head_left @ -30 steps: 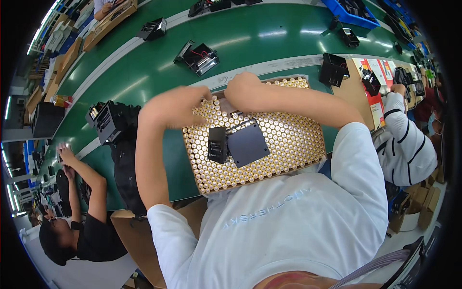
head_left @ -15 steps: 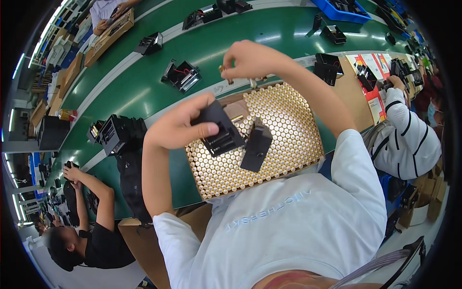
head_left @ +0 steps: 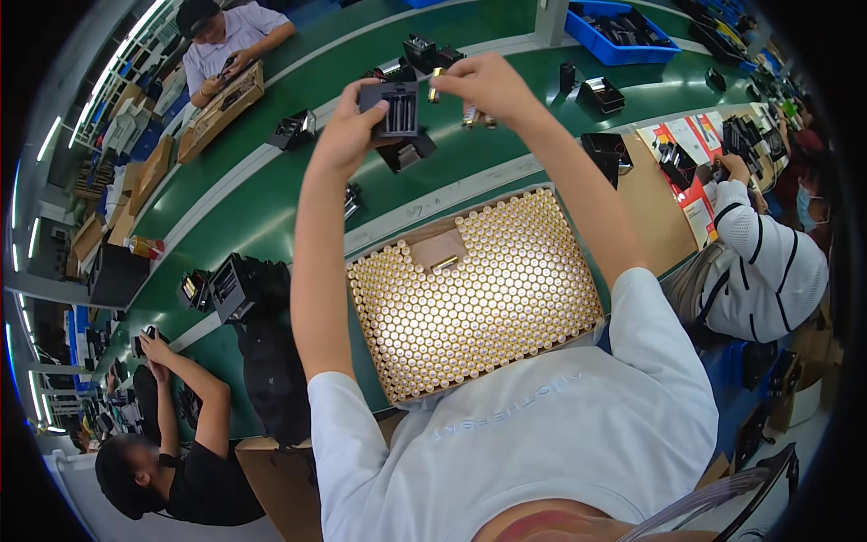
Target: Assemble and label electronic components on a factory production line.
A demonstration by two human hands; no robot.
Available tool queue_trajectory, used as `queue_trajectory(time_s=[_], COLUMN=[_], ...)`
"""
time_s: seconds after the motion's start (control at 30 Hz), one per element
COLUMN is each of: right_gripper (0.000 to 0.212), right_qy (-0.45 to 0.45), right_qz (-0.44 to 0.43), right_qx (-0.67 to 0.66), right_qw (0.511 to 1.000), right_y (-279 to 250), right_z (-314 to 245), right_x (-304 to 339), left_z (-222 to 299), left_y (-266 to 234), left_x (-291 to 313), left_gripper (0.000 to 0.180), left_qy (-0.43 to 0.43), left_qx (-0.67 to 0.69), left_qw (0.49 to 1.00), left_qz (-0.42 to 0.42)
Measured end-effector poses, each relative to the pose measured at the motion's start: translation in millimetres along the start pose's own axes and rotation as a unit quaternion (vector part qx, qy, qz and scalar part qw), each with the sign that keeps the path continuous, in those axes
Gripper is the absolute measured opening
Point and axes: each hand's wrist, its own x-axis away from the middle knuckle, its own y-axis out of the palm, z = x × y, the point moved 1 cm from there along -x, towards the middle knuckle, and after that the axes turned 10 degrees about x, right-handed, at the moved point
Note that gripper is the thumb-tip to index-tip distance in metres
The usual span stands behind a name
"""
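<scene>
Above the green bench, my left hand [head_left: 346,134] grips a black battery case [head_left: 390,110], its slotted inside showing. A second black piece [head_left: 406,152] hangs just below the case; how the two join cannot be made out. My right hand [head_left: 492,86], closed, is to the right of the case. Between its thumb and finger is an upright gold battery [head_left: 435,86], close to the case but apart from it. More batteries [head_left: 473,116] stick out under the same hand. Nearer to me is a shallow box of upright batteries [head_left: 479,298], with a gap at its far side where one battery [head_left: 443,265] lies flat.
Black cases [head_left: 294,129] lie along the green bench [head_left: 506,154]. A blue bin [head_left: 623,41] of black parts stands at the far right. A black stack of cases [head_left: 237,287] is on the left. Co-workers sit at the left, far left and right, beside a cardboard sheet [head_left: 664,212].
Both hands have moved forward, away from me, off the battery box. The case in my left hand has turned so its slots show, and my right hand now holds a battery out near it.
</scene>
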Motion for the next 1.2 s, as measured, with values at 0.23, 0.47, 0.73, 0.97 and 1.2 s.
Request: queue_trajectory(time_s=[0.23, 0.47, 0.73, 0.97, 1.2], right_gripper=[0.031, 0.028, 0.026, 0.020, 0.017], right_qy=[-0.044, -0.039, -0.026, -0.160, -0.279], right_qz=[0.000, -0.044, -0.042, 0.152, 0.159], right_qx=[0.177, 0.281, 0.197, 0.374, 0.438], right_qw=[0.983, 0.958, 0.979, 0.901, 0.840], right_y=[44.7, 42.6, 39.3, 76.6, 97.6], right_z=[15.9, 32.3, 38.4, 54.3, 51.2], right_x=[-38.2, -58.5, -51.1, -53.1, -42.5], left_z=[-53.7, -76.1, -105.9, -109.2, -137.8], left_y=[16.6, 26.6, 15.4, 20.6, -22.2], left_x=[-48.8, -82.3, -94.7, -83.3, -104.0], left_gripper=[0.033, 0.036, 0.035, 0.028, 0.038], left_qy=[-0.034, -0.080, -0.084, -0.097, -0.152], left_qx=[0.142, 0.180, 0.203, 0.278, 0.411], left_qw=[0.988, 0.977, 0.970, 0.936, 0.889], left_qz=[0.044, 0.076, 0.103, 0.195, 0.131])
